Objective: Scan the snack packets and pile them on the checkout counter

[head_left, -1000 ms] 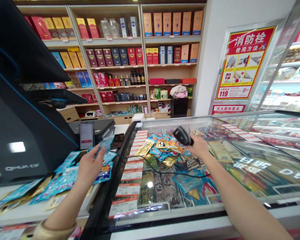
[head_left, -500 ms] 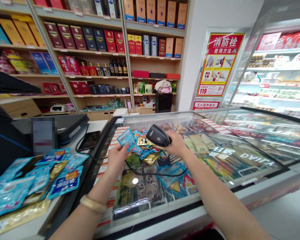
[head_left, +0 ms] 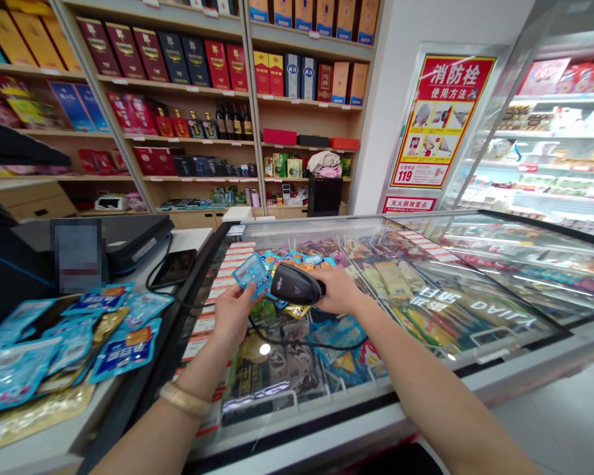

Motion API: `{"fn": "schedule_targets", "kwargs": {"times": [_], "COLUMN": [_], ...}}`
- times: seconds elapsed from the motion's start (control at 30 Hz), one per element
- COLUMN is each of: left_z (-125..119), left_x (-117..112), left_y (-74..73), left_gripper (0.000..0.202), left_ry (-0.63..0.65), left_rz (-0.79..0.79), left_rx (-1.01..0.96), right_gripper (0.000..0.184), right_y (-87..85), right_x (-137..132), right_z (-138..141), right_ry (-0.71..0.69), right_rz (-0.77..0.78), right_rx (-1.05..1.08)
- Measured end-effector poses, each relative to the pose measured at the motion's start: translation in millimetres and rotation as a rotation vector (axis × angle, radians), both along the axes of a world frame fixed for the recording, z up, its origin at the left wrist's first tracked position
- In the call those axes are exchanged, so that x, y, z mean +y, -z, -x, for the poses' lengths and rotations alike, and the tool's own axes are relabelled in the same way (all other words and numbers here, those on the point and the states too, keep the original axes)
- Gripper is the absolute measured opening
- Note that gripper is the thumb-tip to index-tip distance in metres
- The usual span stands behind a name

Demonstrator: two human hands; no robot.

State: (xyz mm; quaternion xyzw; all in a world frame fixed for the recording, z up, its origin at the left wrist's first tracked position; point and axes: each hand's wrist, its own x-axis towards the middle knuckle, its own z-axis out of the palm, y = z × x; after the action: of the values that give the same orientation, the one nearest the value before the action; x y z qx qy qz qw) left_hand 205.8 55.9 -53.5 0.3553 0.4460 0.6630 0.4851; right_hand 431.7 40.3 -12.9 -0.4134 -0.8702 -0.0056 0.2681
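L hand [head_left: 231, 315] w/ blue packet [head_left: 252, 273] — scanner [head_left: 294, 285] in R hand [head_left: 337, 290]

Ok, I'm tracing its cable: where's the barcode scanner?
In the right hand, above the freezer's glass lid, its head beside the blue packet in the left hand.

Snack packets [head_left: 297, 264] crowd freezer lid [head_left: 475, 310]; right stretch bare

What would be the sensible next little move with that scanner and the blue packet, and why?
Probably tilt the blue packet so its barcode faces the scanner. The left hand pinches the packet right beside the scanner's nose, held in the right hand above the freezer lid; whether the code faces it cannot be told.
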Motion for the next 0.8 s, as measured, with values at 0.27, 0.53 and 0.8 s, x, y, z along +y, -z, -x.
{"fn": "schedule_targets", "kwargs": {"times": [0.27,0.53,0.8], "left_z": [0,5,12], "left_x": [-1,2,10], "left_y": [-0.4,5.8,17.6], "left_gripper": [0.041,0.042,0.062], "left_ry": [0.011,0.027,0.074], "left_rz": [-0.006,-0.035,-0.352], "left_rx": [0.002,0.087,0.807], "right_gripper": [0.033,0.042,0.037], "right_y": [5.1,0.8,-0.2], "right_x": [4,3,14], "right_z": [-3,-5,-31], "right_ry": [-0.024,0.028,0.515], "right_rz": [0.021,0.008,-0.021], "right_rx": [0.030,0.045,0.161]}}
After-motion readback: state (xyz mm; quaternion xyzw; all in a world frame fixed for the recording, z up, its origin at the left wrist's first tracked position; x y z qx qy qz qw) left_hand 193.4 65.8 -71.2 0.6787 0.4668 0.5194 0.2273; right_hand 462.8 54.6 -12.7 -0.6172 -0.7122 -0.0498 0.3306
